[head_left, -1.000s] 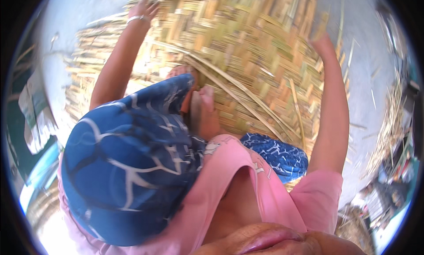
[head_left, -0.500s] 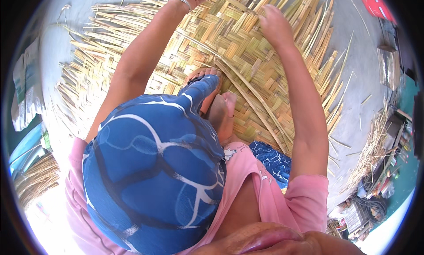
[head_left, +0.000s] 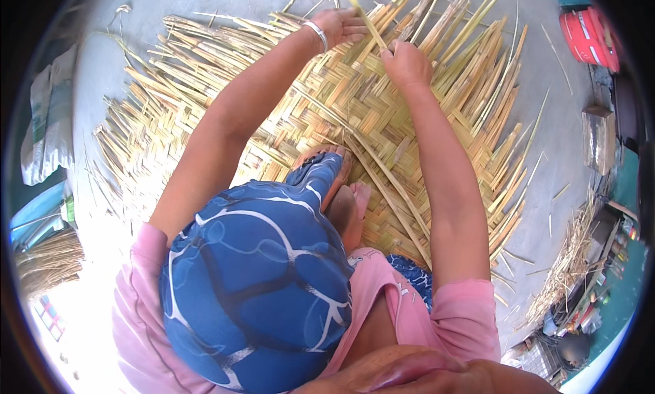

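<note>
While the left hand (head_left: 336,27), at the upper centre of the frame, holds its fingers extended beside a pale strip (head_left: 369,27), contact unclear, the woven mat (head_left: 372,114) spreads across the upper middle, its centre interlaced, its fringe of long ends (head_left: 488,87) unwoven from upper left to right. Just rightward, the right hand (head_left: 408,63) pinches that strip's lower end between curled fingers; compared with half a second ago, both hands appear lower and closer together.

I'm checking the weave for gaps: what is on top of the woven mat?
Long loose strips and the person's feet rest on the woven mat. The weave beneath these and behind the blue patterned clothing is hidden.
</note>
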A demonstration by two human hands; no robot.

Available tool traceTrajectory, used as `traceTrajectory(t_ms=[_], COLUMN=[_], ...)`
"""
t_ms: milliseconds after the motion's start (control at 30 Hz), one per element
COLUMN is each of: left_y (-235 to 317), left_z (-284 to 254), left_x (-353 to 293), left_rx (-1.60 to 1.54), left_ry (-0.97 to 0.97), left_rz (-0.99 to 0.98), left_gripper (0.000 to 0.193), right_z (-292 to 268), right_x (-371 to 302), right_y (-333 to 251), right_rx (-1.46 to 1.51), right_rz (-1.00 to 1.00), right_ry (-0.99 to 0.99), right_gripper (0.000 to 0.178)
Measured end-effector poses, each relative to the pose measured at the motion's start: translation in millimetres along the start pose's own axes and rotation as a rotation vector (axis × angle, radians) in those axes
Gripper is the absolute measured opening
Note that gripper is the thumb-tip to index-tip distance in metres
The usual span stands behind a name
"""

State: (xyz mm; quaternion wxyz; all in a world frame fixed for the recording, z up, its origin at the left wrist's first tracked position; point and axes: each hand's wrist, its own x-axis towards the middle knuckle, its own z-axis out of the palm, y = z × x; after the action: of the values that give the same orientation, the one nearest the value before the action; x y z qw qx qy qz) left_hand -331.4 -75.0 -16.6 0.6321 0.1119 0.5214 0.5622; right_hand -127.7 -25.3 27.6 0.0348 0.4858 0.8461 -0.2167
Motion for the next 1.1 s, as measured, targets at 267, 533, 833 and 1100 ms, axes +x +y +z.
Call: traceTrajectory(t_ms=[267, 533, 833, 1100], left_y=[-23.1, -29.6, -22.0, -28.6], left_z=[-32.3, -6.3, -33.5, 14.1], left_x=[94.4, 124.0, 126.0, 87.7], left_rx=[1.73, 1.4, 1.356, 1.547], left_ry=[-0.229, 0.069, 0.205, 0.368], left_rz=[0.659, 0.55, 0.24, 0.471], left_gripper=[0.026, 0.034, 0.046, 0.038], right_z=[6.6, 1.3, 14.3, -2.4], right_x=[6.5, 6.2, 8.9, 4.1], right_y=[-1.1, 9.1, 9.1, 12.1], right_rx=[0.095, 0.171, 0.139, 0.156], right_rz=[0.031, 0.048, 0.018, 0.067], right_ry=[0.088, 0.096, 0.089, -0.003], right_gripper=[0.034, 0.038, 0.038, 0.041])
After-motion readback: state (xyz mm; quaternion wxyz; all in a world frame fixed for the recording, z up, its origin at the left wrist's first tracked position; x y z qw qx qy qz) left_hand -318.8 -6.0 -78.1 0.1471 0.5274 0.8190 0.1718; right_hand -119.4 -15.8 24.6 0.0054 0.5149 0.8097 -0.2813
